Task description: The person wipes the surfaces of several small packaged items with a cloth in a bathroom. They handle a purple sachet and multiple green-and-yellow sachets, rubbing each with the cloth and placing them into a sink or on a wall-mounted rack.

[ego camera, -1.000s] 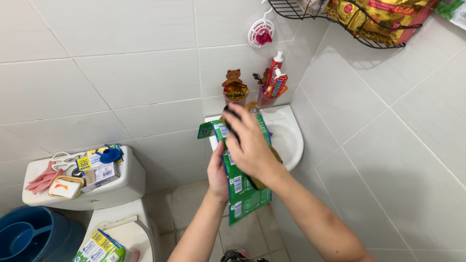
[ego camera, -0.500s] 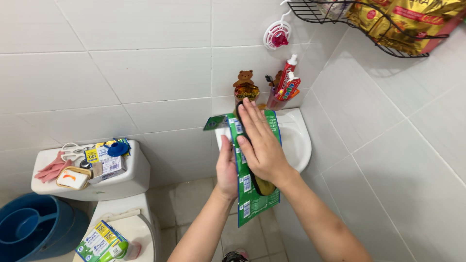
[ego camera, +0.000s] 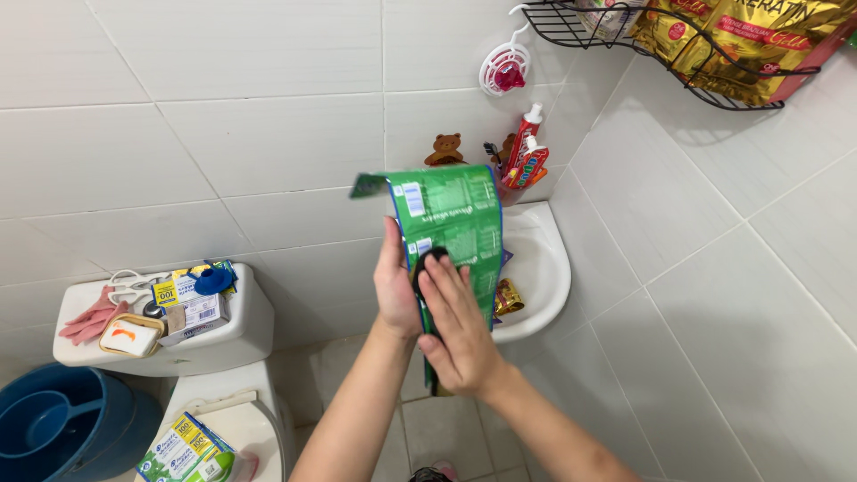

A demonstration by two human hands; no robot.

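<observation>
My left hand (ego camera: 397,287) grips the left edge of a flat green plastic pouch (ego camera: 455,214) and holds it upright in front of the wall tiles. The pouch's top left corner is torn and folded out. My right hand (ego camera: 457,332) lies over the lower part of the pouch, with its fingers closed around a long dark sponge-like pad (ego camera: 428,265). Only the pad's black top end and a strip below my palm show. Both hands are over the front edge of a small white corner sink (ego camera: 546,268).
A gold wrapper (ego camera: 509,297) lies in the sink. A toilet tank (ego camera: 228,335) at the left carries boxes and pink gloves (ego camera: 87,319). Green-white packs (ego camera: 183,451) lie on the toilet lid beside a blue bucket (ego camera: 45,428). A wire rack (ego camera: 705,40) hangs overhead.
The pouch has been raised and turned upright, its broad face now showing. My right hand has slid down along it with the dark pad. The view shifted slightly.
</observation>
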